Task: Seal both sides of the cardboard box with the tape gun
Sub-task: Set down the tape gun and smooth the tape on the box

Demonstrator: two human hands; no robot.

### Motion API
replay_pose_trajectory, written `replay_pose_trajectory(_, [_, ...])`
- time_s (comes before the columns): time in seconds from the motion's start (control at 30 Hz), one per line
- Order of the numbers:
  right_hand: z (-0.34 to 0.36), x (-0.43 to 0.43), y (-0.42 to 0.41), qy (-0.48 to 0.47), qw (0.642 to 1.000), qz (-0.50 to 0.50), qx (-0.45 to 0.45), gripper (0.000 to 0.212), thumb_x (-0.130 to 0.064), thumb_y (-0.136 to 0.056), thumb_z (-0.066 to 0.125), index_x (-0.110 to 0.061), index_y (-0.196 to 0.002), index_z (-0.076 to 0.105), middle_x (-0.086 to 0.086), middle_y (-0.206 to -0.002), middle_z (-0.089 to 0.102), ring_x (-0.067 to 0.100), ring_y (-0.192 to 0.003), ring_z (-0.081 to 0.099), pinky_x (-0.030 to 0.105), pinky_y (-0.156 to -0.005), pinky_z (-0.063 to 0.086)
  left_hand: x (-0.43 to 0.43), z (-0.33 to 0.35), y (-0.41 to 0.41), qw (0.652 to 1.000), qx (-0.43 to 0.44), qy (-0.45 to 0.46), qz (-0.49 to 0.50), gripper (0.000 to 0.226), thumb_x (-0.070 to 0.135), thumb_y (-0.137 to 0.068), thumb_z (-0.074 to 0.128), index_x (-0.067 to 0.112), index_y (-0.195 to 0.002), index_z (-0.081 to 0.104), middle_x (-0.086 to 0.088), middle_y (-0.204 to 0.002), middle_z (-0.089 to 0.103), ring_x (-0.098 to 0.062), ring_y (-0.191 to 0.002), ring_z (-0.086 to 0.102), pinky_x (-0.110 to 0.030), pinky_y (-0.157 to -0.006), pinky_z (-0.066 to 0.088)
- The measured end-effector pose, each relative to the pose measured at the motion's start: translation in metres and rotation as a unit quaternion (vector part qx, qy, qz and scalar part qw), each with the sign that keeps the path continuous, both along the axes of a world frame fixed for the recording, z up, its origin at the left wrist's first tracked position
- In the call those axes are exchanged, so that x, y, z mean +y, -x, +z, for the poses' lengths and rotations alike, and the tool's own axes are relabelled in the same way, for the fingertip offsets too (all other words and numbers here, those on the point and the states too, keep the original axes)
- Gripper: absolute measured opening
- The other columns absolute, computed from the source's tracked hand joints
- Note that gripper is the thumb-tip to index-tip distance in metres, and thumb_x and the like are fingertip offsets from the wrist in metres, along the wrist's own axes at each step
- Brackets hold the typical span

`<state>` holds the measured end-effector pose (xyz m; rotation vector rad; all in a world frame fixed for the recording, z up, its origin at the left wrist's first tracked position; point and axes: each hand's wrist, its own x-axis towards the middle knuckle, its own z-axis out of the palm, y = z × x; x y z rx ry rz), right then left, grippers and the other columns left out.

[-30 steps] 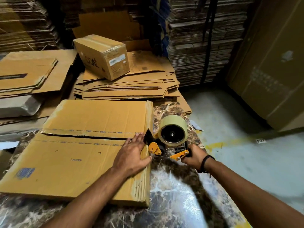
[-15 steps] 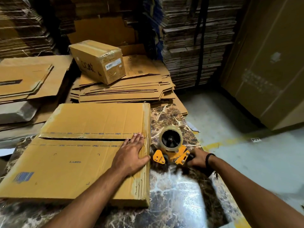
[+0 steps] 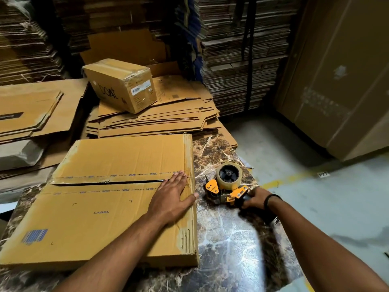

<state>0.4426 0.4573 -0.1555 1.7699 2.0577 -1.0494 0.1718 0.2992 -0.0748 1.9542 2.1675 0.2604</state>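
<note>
The cardboard box (image 3: 101, 218) lay flat and wide on the left part of the desk (image 3: 231, 249), with its right edge beside the bare desk top. It was plain brown corrugated board, low and rectangular. Its two top flaps met in a seam (image 3: 109, 182) that ran from left to right, with a dark gap along most of it. Dashed blue lines printed with the word TAPING ran along each side of the seam. The word LABEL sat on the near flap, and a blue striped stamp marked the near left corner. The right edge was scuffed and creased, with the paper skin torn in patches.

The tape gun (image 3: 226, 187) stood on the desk just to the right of the box, apart from it. It had orange metal side plates, a black hub and a round roll of pale glossy tape (image 3: 229, 184). The desk top was shiny, brown and veined like marble.

The left hand (image 3: 170, 199) lay palm down on the box at the right end of the seam. Its fingers (image 3: 179, 180) were straight and close together on the flaps, and the thumb spread toward the box's right edge. The right hand (image 3: 255, 200), with a dark wristband (image 3: 271, 200), gripped the tape gun's handle, its fingers (image 3: 249, 205) curled round it.

Beyond the desk a small sealed box (image 3: 120, 85) sat tilted on a stack of flattened cardboard (image 3: 157, 123).
</note>
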Motion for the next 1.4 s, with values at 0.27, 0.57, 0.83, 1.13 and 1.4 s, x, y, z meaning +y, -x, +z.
replay_pose_trajectory(0.27, [0.054,-0.079,0.073,-0.224,0.958,-0.012,0.180,0.050,-0.030,-0.093,0.055,-0.021,-0.140,0.043,-0.001,-0.141,0.047,0.020,-0.130,0.043,0.035,-0.107,0.037,0.003,0.002,0.006,0.996,0.081,-0.027,-0.038,0.064,0.051,-0.092,0.011,0.021,-0.148,0.009,0.003,-0.156,0.008,-0.012,-0.143,0.005,-0.032,-0.111,-0.005])
replay_pose_trajectory(0.57, [0.025,-0.130,0.145,-0.018,0.856,-0.042,0.515,0.074,-0.066,-0.087,0.031,-0.031,-0.146,0.004,-0.009,-0.156,0.007,0.002,-0.144,0.008,0.024,-0.118,0.010,0.004,-0.004,0.009,0.996,0.042,0.007,-0.075,0.062,0.048,-0.093,0.007,0.020,-0.147,0.001,0.004,-0.155,-0.003,-0.009,-0.143,-0.004,-0.032,-0.117,0.001])
replay_pose_trajectory(0.83, [0.035,-0.115,0.142,-0.009,0.855,-0.059,0.515,0.065,-0.058,-0.092,0.021,-0.029,-0.149,0.013,-0.010,-0.156,0.012,0.000,-0.142,0.011,0.030,-0.120,0.011,0.002,-0.006,0.010,0.996,0.030,-0.012,-0.077,0.062,0.048,-0.092,0.008,0.022,-0.147,0.001,0.008,-0.154,-0.004,-0.004,-0.141,-0.004,-0.027,-0.115,-0.003])
replay_pose_trajectory(1.13, [0.026,-0.110,0.124,0.007,0.889,-0.037,0.456,0.069,-0.074,-0.085,0.016,-0.041,-0.146,0.017,-0.010,-0.157,0.014,0.004,-0.143,0.012,0.028,-0.118,0.010,0.003,-0.004,0.007,0.997,0.032,-0.009,-0.067,0.061,0.047,-0.092,0.008,0.022,-0.147,0.000,0.007,-0.154,-0.004,-0.004,-0.140,-0.005,-0.027,-0.115,-0.003])
replay_pose_trajectory(1.4, [0.019,-0.125,0.130,0.008,0.896,-0.009,0.444,0.055,-0.055,-0.096,0.017,-0.037,-0.148,0.008,-0.010,-0.158,0.008,0.003,-0.144,0.008,0.036,-0.121,0.010,0.003,-0.004,0.008,0.998,0.024,-0.007,-0.062,0.061,0.048,-0.092,0.008,0.023,-0.147,0.000,0.009,-0.152,-0.006,-0.003,-0.140,-0.007,-0.027,-0.115,-0.003])
